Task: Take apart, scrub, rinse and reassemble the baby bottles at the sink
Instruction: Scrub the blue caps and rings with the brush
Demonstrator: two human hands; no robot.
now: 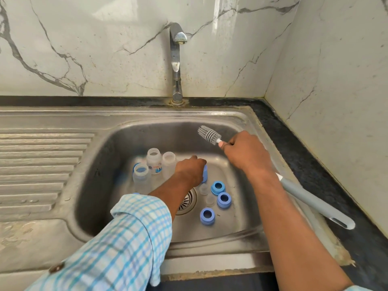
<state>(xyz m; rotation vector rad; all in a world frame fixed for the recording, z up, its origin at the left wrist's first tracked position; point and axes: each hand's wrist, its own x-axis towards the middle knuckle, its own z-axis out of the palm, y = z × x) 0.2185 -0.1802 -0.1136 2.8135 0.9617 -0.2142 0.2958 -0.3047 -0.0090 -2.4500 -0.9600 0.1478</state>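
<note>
Three open clear bottle bodies [154, 163] stand at the back left of the steel sink basin [241, 219]. My left hand [190, 170] reaches down beside them and curls over a blue bottle part [205, 174], mostly hidden beneath it. Three blue screw rings [218, 187] lie right of the drain [188, 201], with two clear teats [204, 189] between. My right hand [244, 153] grips a bottle brush; its grey bristle head [209, 135] points up-left over the basin and its grey handle [319, 205] runs back under my forearm.
The chrome tap [176, 59] rises behind the basin, with no water running. A ribbed steel draining board [42, 164] lies to the left. Dark stone counter [336, 164] and marble wall close in on the right.
</note>
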